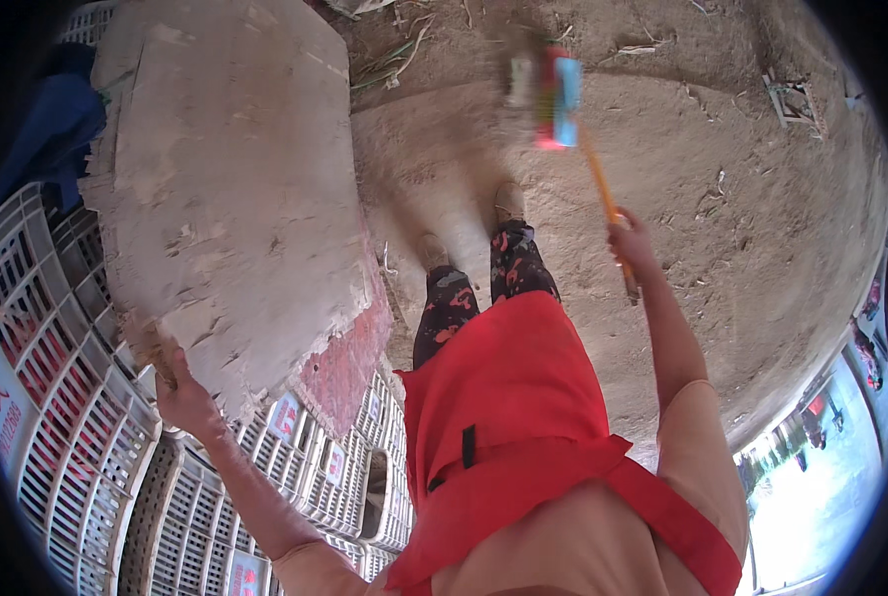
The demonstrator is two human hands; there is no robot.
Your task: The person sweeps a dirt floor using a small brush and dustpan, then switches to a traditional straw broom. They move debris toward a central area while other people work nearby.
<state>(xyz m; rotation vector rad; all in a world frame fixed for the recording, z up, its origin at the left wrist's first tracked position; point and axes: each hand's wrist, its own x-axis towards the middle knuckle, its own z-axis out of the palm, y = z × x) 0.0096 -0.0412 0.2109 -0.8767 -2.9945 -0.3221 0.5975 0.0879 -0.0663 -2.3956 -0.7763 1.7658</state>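
My right hand point(631, 243) is closed around the orange handle of a brush point(600, 174). The brush's red and blue head is smeared by motion above the dirt floor, ahead of my feet, and its bristles are hard to make out. On my left is a large worn board point(235, 189), grey-brown, with frayed edges and a dusty, scraped surface. My left hand point(187, 402) grips the board's near left corner, thumb on top and the other fingers partly hidden. Brown, ragged material at that corner is blurred.
White plastic crates point(71, 397) stand beside and under the board on the left. Dark blue cloth point(51, 119) lies beyond them. Dry leaves and stalks point(394, 65) litter the dirt floor point(702, 238). A small frame-like object point(794, 102) rests at the far right.
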